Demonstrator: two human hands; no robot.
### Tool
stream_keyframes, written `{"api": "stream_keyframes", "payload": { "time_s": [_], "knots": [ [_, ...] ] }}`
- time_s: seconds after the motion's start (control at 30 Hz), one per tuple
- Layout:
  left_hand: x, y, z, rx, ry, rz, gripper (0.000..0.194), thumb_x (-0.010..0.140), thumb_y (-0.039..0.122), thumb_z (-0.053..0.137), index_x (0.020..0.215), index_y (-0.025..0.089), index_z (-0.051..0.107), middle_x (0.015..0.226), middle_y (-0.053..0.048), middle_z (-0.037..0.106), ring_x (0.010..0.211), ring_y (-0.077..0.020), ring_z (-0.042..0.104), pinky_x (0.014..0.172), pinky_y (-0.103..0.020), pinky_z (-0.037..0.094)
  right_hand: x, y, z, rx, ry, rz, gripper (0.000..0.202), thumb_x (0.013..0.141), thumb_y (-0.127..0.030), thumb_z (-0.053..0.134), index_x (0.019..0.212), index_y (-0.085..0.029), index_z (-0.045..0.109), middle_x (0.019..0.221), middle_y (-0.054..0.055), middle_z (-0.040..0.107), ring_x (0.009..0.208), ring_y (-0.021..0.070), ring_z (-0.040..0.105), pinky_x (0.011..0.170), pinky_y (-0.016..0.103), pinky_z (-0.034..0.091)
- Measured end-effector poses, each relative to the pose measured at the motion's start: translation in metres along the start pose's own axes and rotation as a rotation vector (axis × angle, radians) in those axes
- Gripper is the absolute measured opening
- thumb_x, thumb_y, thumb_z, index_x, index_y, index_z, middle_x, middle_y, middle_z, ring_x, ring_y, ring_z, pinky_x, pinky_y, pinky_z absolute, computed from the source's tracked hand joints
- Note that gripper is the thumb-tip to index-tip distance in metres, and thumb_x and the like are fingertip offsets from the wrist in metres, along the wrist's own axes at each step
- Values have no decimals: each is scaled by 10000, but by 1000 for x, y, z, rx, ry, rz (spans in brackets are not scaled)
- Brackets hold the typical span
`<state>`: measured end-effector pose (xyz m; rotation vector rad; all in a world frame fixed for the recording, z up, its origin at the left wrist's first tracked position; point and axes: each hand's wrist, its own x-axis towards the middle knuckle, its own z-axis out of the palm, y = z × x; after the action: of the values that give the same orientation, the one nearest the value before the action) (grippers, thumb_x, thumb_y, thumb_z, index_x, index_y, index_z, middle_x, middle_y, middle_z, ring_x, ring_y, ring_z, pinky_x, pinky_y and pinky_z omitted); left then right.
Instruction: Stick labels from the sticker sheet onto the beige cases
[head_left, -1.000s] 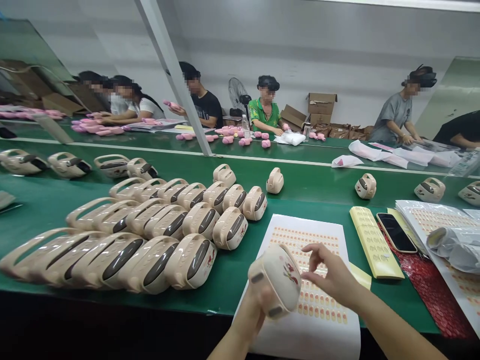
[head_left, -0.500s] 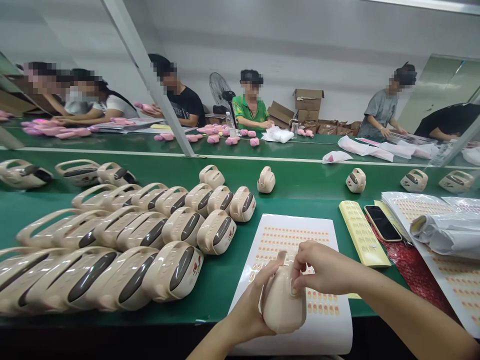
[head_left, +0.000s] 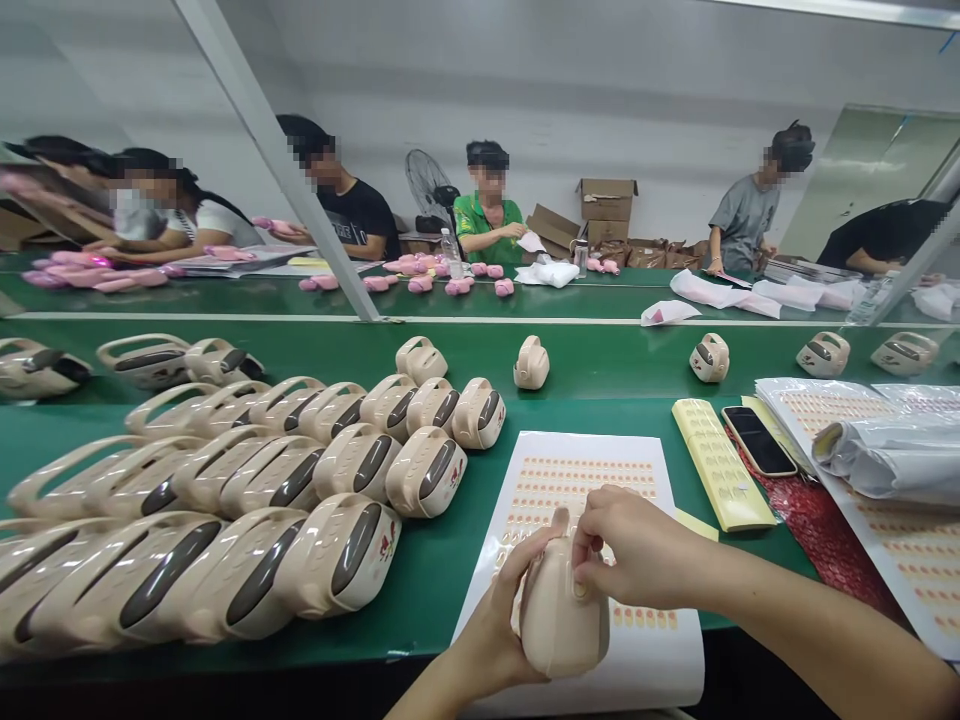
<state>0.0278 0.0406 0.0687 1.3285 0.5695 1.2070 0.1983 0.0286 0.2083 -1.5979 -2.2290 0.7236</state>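
Observation:
A beige plastic housing [head_left: 562,620] is held upright over a white sticker sheet [head_left: 645,460] at the table's front edge. Wrapped round its left side is my left hand [head_left: 499,610], thumb near the top. My right hand [head_left: 626,550] has its fingers bent together against the housing's upper right side, by a small round spot; whether anything is between the fingertips is hidden. Small orange-and-white stickers in rows cover the sheet. To the left stand rows of similar beige housings [head_left: 337,555] with dark oval panels and handles.
Right of the sheet lie a yellow sticker strip [head_left: 724,465], a phone [head_left: 759,441], red bubble wrap [head_left: 832,540] and more sticker sheets [head_left: 922,560]. More housings sit on the green belt [head_left: 622,365] behind. Beyond a metal post [head_left: 277,150], several people work at another table with pink items.
The view has shifted slightly. Both hands stay on the housing, and my right fingers have moved a little on its side. Across the belt, the person in green has lifted a white item.

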Motion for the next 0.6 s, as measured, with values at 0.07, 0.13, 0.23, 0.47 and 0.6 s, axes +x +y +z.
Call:
{"api": "stream_keyframes", "payload": {
  "time_s": [0.07,0.13,0.23,0.47,0.6],
  "knots": [
    [-3,0,8,-62,96,-16,849,307,-5,803,1095,252,618,1173,-114,587,1193,-375,432,1043,-487,216,1,-1,0,-19,-26,28,118,638,-61,631,612,-175,636,707,33,585,730,187,546,610,261,422],
    [-4,-1,11,-93,124,-31,819,297,25,815,1067,234,632,1143,-122,593,1188,-382,432,1042,-470,232,1,-1,-1,-33,-42,29,112,640,-65,642,620,-175,635,714,32,587,737,188,544,624,264,419],
    [-2,-9,1,64,24,23,883,335,87,826,1159,253,555,1193,-128,555,1144,-376,470,985,-474,330,2,-1,-1,-55,-46,23,109,643,-67,641,625,-174,636,719,29,578,723,176,527,634,266,409],
    [2,-23,-22,452,-312,127,1053,446,240,817,1327,308,244,1314,-143,423,1142,-373,468,933,-518,394,-1,5,-8,34,-169,91,51,688,-125,631,700,-158,669,780,45,556,797,183,518,696,279,414],
    [4,-12,-16,394,-284,121,979,499,306,807,1312,334,262,1326,-133,405,1170,-378,445,935,-512,399,-3,24,-12,300,-111,-31,231,823,-180,506,984,-227,665,991,61,541,966,187,522,855,320,416]
  ]
}}
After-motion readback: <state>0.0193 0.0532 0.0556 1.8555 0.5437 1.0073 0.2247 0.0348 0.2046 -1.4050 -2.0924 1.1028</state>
